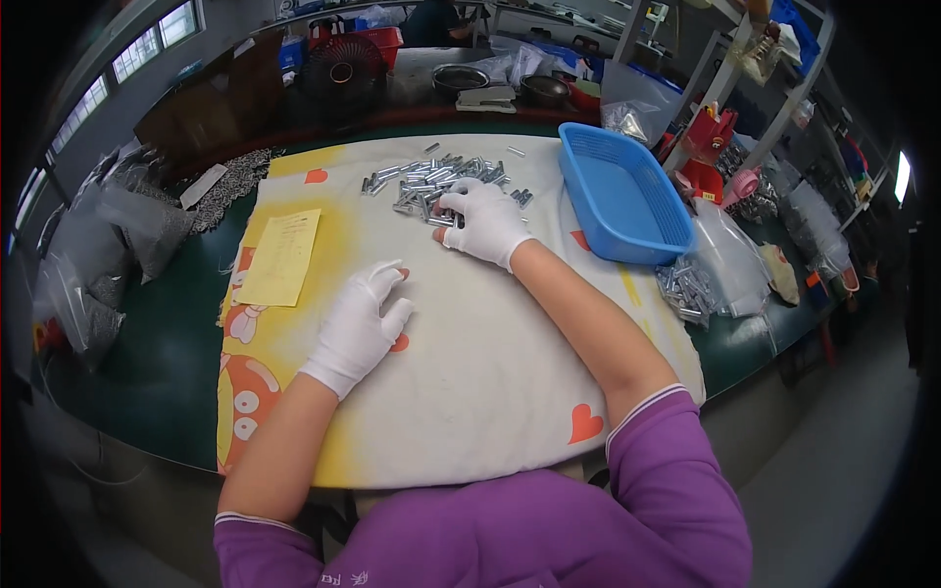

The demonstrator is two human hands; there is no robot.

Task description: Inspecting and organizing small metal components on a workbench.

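Observation:
A loose heap of small shiny metal tubes (426,176) lies at the far middle of a pale printed cloth (470,372). My right hand (485,225), in a white glove with bare fingertips, reaches into the heap's near right side. Its fingers and thumb curl around a few tubes there; the palm side is hidden. Nearer to me and to the left, my left hand (358,328), gloved the same way, is over the cloth with thumb and fingers apart and nothing between them. Left of it lies a yellow paper slip (280,259) with writing.
A blue plastic basket (627,196) stands right of the heap. Beside it are clear bags (730,269) and a bag of metal tubes (688,291). At left sit bags of small grey parts (147,220). A black fan (342,78) and metal bowls (460,78) stand behind.

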